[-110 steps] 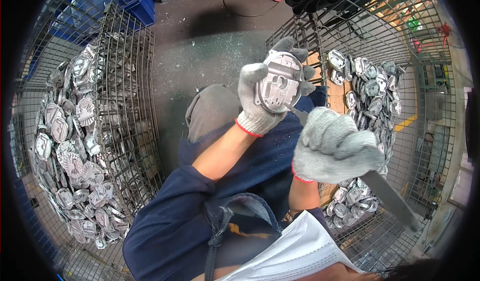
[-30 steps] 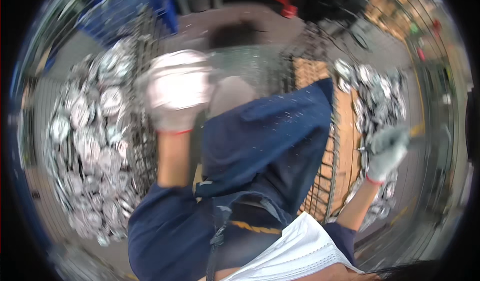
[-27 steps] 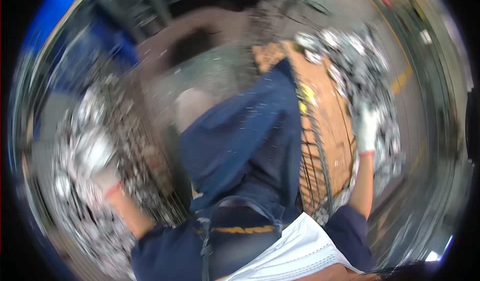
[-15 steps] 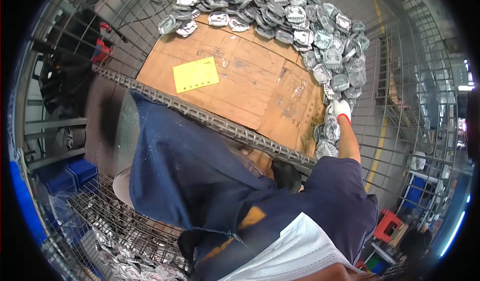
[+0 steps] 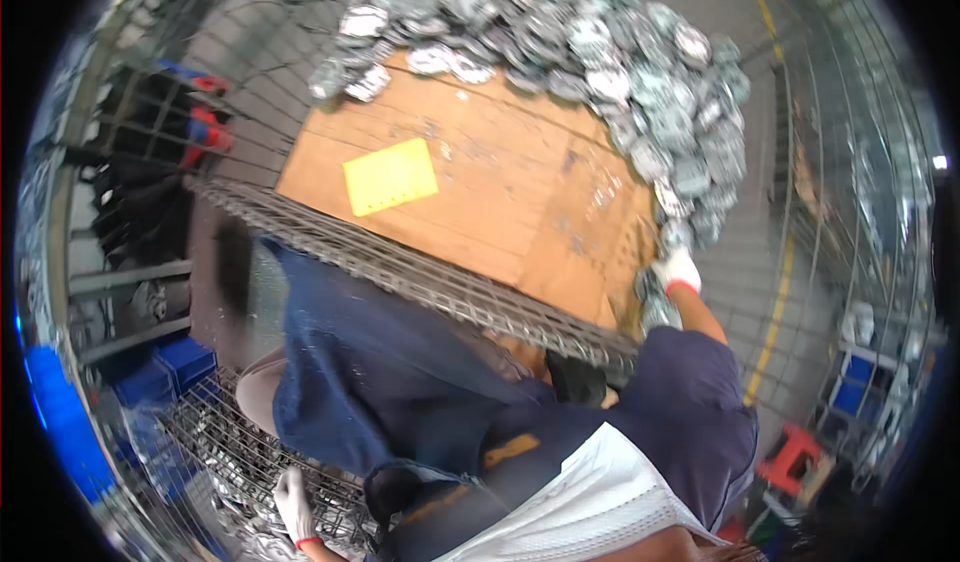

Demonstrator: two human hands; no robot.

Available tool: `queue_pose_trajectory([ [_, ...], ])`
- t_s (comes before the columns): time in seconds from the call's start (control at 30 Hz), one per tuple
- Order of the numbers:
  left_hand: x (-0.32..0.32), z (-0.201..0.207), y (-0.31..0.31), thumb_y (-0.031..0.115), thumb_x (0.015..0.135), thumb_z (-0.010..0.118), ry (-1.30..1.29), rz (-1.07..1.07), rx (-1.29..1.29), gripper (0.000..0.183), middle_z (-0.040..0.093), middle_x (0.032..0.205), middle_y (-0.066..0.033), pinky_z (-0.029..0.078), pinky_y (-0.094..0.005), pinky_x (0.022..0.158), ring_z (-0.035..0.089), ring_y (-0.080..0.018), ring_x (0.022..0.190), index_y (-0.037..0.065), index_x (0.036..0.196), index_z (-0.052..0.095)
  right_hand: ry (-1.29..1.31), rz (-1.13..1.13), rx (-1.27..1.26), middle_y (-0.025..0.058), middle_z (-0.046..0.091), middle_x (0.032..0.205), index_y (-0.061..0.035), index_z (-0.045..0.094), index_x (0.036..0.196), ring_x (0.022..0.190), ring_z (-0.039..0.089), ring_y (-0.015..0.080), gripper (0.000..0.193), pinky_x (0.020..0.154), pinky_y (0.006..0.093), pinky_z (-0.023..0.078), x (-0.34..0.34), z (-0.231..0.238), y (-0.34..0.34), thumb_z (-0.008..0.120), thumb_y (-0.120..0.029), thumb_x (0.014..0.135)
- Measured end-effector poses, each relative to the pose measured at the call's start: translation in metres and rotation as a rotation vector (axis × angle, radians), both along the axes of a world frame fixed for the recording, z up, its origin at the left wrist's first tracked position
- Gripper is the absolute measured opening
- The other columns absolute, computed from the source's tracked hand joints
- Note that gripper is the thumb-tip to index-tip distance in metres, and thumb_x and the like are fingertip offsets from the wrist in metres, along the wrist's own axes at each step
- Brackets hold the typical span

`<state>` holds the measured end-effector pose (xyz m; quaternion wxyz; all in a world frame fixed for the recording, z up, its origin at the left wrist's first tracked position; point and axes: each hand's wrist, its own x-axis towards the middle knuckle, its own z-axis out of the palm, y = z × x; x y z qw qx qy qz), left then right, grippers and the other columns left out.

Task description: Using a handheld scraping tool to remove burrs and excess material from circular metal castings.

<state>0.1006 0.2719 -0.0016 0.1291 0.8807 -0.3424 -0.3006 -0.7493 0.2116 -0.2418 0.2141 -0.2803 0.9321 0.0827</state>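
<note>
My right hand [image 5: 678, 270], in a white glove with a red cuff, reaches to the near right end of a heap of round silvery metal castings [image 5: 690, 177]. It touches castings there, but blur hides its fingers and whether it grips one. My left hand [image 5: 292, 507], gloved the same way, is low at the left, over a wire basket [image 5: 215, 402] with more metal parts. Its fingers look bunched but are too blurred to show a hold. Brown cardboard [image 5: 480, 182] lies inside the larger wire cage, with castings heaped along its far and right sides.
A yellow sheet [image 5: 392, 176] lies on the cardboard. The cage's near wire edge [image 5: 420, 277] runs between my body and the cardboard. Blue bins [image 5: 185, 362] stand at the left, a red stool [image 5: 790, 459] at the lower right. A dark blue apron [image 5: 380, 362] hangs before me.
My left hand has come into view at the lower left over the wire basket. My right hand has drawn nearer along the castings. The whole view has shifted slightly and blurred.
</note>
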Motion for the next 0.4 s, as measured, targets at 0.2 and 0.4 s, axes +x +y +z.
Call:
queue_pose_trajectory([
  [0.2, -0.046, -0.014, -0.011, 0.03, 0.093, 0.083, 0.193, 0.024, -0.002, 0.035, 0.067, 0.077, 0.0006, 0.046, -0.0299, 0.067, 0.054, -0.0087, 0.071, -0.002, 0.087, 0.072, 0.095, 0.06, 0.092, 0.0279, 0.076, 0.123, -0.0075, 0.083, 0.117, 0.117, 0.074, 0.0439, 0.048, 0.098, 0.0549, 0.06, -0.011, 0.002, 0.0, 0.068, -0.047, 0.095],
  [0.4, -0.045, -0.012, -0.013, 0.033, 0.092, 0.083, 0.211, 0.055, -0.112, 0.039, 0.057, 0.071, 0.0002, 0.045, -0.0325, 0.065, 0.051, -0.0086, 0.07, -0.003, 0.084, 0.068, 0.198, 0.088, 0.152, 0.0254, 0.079, 0.117, -0.0086, 0.084, 0.117, 0.115, 0.077, 0.0344, 0.051, 0.096, 0.0509, 0.061, -0.04, -0.015, 0.003, 0.068, -0.053, 0.099],
])
